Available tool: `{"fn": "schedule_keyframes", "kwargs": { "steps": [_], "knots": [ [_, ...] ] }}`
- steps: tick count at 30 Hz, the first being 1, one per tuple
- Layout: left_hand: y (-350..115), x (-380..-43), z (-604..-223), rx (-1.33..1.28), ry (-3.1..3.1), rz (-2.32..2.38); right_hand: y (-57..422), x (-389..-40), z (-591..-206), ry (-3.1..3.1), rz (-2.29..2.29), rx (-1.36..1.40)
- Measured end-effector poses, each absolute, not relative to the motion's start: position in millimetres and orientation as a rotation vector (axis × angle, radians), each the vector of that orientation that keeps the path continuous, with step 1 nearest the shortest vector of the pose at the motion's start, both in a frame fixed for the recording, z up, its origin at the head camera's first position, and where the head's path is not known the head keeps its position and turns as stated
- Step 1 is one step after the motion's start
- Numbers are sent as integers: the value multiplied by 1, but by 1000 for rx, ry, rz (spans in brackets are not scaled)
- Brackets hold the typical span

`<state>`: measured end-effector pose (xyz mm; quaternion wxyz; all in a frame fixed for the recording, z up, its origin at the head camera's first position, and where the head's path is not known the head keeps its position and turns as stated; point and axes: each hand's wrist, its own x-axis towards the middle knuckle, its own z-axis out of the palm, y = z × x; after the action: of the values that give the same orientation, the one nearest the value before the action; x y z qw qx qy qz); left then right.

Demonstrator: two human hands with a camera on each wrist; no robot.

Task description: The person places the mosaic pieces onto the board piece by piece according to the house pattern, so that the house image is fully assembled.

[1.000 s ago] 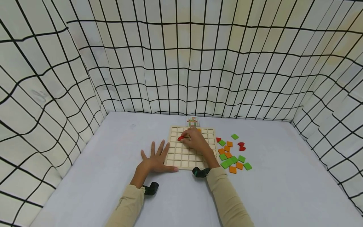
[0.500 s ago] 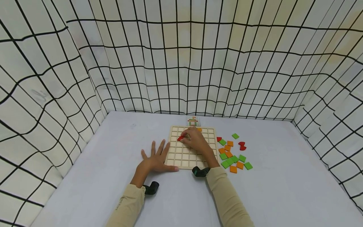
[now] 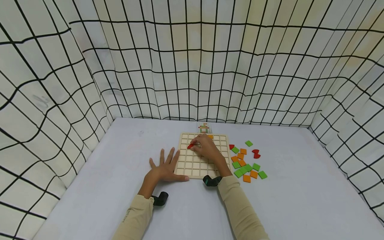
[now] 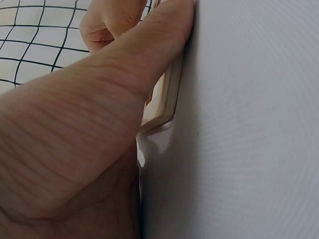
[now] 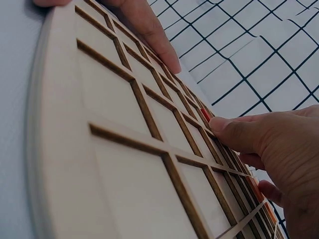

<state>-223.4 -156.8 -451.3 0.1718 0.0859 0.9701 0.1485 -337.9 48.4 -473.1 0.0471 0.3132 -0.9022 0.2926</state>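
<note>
A pale wooden grid board (image 3: 192, 165) lies on the table. My right hand (image 3: 207, 148) reaches over its upper part, thumb and fingers pinching a red piece with a curved edge (image 3: 190, 146) at a cell left of the middle. In the right wrist view the thumb tip meets that red piece (image 5: 205, 114), low in the grid; the hand covers part of it. My left hand (image 3: 163, 171) lies with fingers spread at the board's lower left corner, fingertips at the left edge and thumb along the near edge. An orange piece (image 3: 211, 137) sits in the top of the grid.
A small pattern card (image 3: 204, 127) lies just beyond the board. Right of it are scattered green squares (image 3: 262, 175), orange squares (image 3: 247, 178) and red curved pieces (image 3: 256, 153). White walls with black netting (image 3: 195, 60) enclose the white table (image 3: 300, 186) at the back and sides.
</note>
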Motion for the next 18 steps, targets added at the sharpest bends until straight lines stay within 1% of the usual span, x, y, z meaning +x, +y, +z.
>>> {"fn": "schedule_keyframes", "kwargs": {
  "steps": [11, 18],
  "knots": [
    [-156, -226, -452, 230, 2769, 412, 54, -337, -467, -2730, 944, 907],
    [-155, -225, -453, 230, 2766, 424, 67, -336, -463, -2717, 912, 871]
  ]
}}
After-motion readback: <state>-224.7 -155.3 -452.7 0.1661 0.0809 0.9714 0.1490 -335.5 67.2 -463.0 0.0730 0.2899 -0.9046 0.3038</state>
